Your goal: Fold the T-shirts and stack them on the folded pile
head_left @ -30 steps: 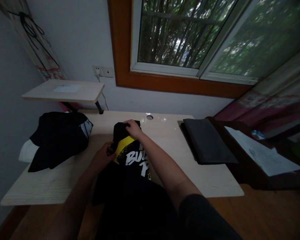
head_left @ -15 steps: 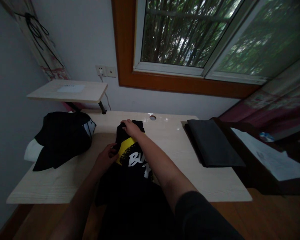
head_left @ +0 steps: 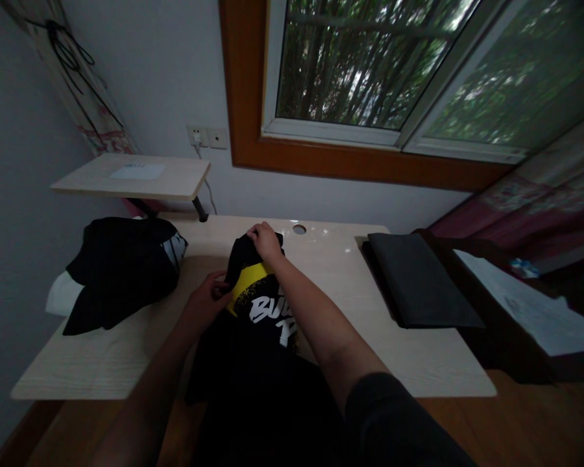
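A black T-shirt (head_left: pixel 260 340) with a yellow band and white lettering lies on the table in front of me, its near part hanging toward my body. My right hand (head_left: pixel 264 240) is closed at its far edge, fingers pinching the cloth there. Along the shirt's left side, my left hand (head_left: pixel 210 298) has its fingers curled on the edge of the fabric. Part of the lettering is covered by my right forearm.
A heap of black clothing (head_left: pixel 124 272) with a white piece under it lies at the table's (head_left: pixel 360 353) left. On the right sits a folded dark grey cloth or folder (head_left: pixel 421 282). A small raised shelf (head_left: pixel 131 185) stands at the back left.
My right hand has shifted a little to the right and farther away, and the shirt's far part looks straighter. My left hand stays at the left edge.
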The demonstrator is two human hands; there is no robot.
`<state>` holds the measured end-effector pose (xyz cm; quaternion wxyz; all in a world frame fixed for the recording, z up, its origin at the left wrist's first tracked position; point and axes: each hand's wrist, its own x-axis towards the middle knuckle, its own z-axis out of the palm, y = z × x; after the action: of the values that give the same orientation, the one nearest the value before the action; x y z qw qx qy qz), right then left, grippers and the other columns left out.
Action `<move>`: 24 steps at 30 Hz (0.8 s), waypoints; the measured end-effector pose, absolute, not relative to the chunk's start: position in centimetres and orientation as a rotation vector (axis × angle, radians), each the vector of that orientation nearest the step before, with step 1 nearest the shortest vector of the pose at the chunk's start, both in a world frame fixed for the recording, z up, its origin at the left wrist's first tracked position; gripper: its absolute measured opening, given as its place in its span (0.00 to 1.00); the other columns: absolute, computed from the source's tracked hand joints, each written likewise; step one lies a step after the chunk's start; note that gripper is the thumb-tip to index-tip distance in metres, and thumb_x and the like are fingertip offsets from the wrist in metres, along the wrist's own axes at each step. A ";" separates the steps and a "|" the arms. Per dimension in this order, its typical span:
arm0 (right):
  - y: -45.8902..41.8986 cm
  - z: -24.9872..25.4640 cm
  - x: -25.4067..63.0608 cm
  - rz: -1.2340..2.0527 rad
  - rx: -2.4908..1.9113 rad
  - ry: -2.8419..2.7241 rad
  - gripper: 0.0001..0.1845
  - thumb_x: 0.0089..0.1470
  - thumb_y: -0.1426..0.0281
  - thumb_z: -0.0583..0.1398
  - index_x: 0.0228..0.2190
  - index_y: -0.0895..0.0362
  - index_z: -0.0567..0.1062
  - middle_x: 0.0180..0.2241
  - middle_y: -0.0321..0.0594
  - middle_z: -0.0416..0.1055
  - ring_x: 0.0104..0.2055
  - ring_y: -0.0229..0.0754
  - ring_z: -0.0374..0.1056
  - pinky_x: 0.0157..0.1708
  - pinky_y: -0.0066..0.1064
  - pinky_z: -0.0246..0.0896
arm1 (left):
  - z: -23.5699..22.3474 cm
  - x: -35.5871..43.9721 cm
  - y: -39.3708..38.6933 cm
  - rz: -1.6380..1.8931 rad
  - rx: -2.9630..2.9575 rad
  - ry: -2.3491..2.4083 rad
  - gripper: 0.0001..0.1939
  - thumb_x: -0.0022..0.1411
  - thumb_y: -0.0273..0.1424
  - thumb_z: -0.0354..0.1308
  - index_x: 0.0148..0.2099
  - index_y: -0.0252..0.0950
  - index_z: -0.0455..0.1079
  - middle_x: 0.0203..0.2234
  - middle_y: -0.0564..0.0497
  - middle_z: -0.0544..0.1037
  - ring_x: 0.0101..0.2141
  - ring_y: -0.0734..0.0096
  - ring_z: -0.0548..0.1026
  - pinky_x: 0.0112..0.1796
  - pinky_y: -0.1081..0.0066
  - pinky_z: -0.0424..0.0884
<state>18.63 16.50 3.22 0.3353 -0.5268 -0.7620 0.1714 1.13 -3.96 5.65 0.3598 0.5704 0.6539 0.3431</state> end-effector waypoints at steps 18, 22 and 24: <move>13.9 2.4 17.8 0.334 -1.295 -2.091 0.21 0.59 0.80 0.56 0.51 0.57 0.76 0.53 0.48 0.67 0.55 0.46 0.64 0.59 0.37 0.60 | 3.2 -0.6 -3.4 0.813 1.766 1.864 0.24 0.60 0.32 0.57 0.59 0.39 0.71 0.48 0.46 0.75 0.41 0.64 0.77 0.49 0.61 0.74; 10.2 2.7 18.9 0.315 -1.171 -2.264 0.21 0.63 0.74 0.57 0.57 0.56 0.74 0.59 0.50 0.66 0.62 0.49 0.61 0.63 0.42 0.58 | 2.7 -0.8 -3.3 0.845 1.796 1.837 0.22 0.59 0.32 0.58 0.56 0.39 0.73 0.49 0.45 0.74 0.48 0.60 0.76 0.53 0.60 0.71; 8.2 2.4 19.5 0.339 -1.074 -2.392 0.23 0.64 0.69 0.58 0.60 0.55 0.72 0.65 0.50 0.63 0.67 0.50 0.58 0.66 0.45 0.55 | 2.4 -1.0 -3.2 0.846 1.800 1.835 0.21 0.59 0.32 0.58 0.55 0.40 0.74 0.49 0.45 0.74 0.50 0.58 0.75 0.55 0.58 0.70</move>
<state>19.52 8.21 2.41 0.2463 -0.3938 -0.8768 0.1243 -1.04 -3.22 2.40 0.2160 0.6496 0.6620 0.3051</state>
